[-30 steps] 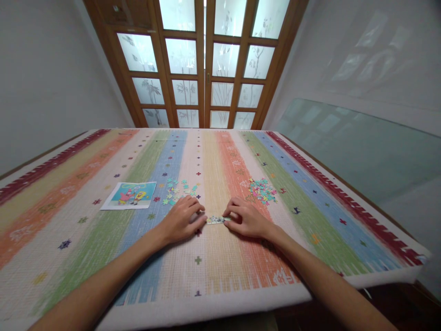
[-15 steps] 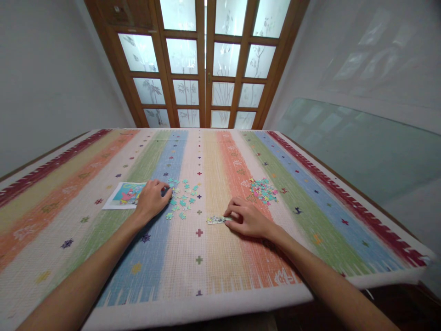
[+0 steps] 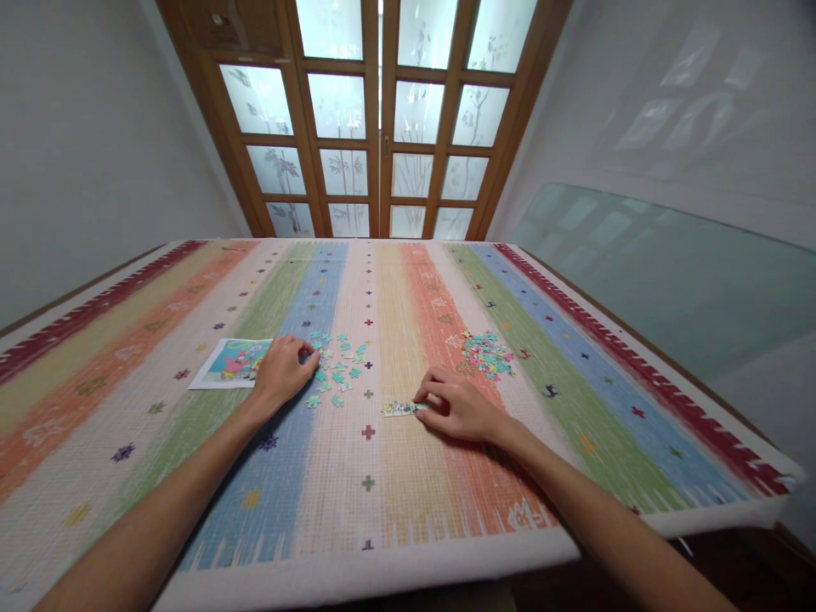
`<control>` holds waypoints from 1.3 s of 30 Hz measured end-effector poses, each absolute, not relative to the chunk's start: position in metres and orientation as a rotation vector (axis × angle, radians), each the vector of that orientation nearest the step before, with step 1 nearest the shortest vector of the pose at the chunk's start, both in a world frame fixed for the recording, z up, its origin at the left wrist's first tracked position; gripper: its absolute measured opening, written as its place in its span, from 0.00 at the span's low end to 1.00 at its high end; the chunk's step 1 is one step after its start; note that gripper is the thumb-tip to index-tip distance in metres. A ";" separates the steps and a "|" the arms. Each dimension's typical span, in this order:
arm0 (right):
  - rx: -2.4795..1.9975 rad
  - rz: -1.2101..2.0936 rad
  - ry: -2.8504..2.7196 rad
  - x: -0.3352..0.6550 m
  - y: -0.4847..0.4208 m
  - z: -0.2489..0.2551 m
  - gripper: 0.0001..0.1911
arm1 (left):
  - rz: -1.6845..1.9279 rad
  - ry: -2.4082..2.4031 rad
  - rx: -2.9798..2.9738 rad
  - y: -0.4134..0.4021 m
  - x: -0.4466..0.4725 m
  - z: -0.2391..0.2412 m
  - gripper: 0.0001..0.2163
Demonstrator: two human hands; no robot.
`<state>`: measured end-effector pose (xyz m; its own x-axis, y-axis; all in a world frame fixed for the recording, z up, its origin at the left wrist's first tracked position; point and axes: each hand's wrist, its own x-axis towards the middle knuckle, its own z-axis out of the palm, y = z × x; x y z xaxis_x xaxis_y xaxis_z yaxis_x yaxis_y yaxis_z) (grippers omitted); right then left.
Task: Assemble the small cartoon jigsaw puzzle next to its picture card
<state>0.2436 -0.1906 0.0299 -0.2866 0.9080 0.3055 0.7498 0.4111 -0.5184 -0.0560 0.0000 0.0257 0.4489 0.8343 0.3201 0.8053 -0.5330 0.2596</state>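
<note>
My left hand (image 3: 285,367) rests at the left edge of a loose spread of teal puzzle pieces (image 3: 337,372). Its fingers are curled and closed; whatever is under the fingertips is hidden. Partly beneath that hand lies a picture sheet (image 3: 235,360) with a pink cartoon figure on blue. My right hand (image 3: 456,404) is closed in a pinch at the right end of a short joined strip of puzzle pieces (image 3: 399,409), which lies flat on the cloth. Beyond the right hand sits a dense heap of multicoloured puzzle pieces (image 3: 488,354).
A striped cloth (image 3: 344,493) covers the table, its near edge just in front of me. Wooden doors with glass panes (image 3: 382,127) stand past the far edge. On the right, a pale green panel (image 3: 669,263) is against the wall.
Both hands keep almost the same place and pose. The puzzle strip, the loose pieces and the heap show no clear movement.
</note>
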 end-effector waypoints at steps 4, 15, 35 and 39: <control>-1.426 0.380 -2.121 0.244 -0.190 0.030 0.03 | 0.739 1.439 2.487 -0.002 -0.054 0.030 0.09; -1.400 0.370 -2.128 0.244 -0.190 0.029 0.02 | 0.652 0.757 2.275 -0.039 -0.036 0.048 0.14; -1.408 0.367 -2.117 0.243 -0.190 0.030 0.02 | 0.537 0.492 2.492 -0.088 -0.015 0.033 0.05; -1.398 0.353 -2.124 0.243 -0.190 0.030 0.02 | 0.548 0.479 2.518 -0.090 -0.015 0.033 0.07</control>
<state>0.2426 -0.1896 0.0299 -0.2942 0.9035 0.3118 0.7538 0.4199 -0.5054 -0.0153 -0.0895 0.0332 0.8560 0.4317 0.2845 0.2234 -0.8051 0.5494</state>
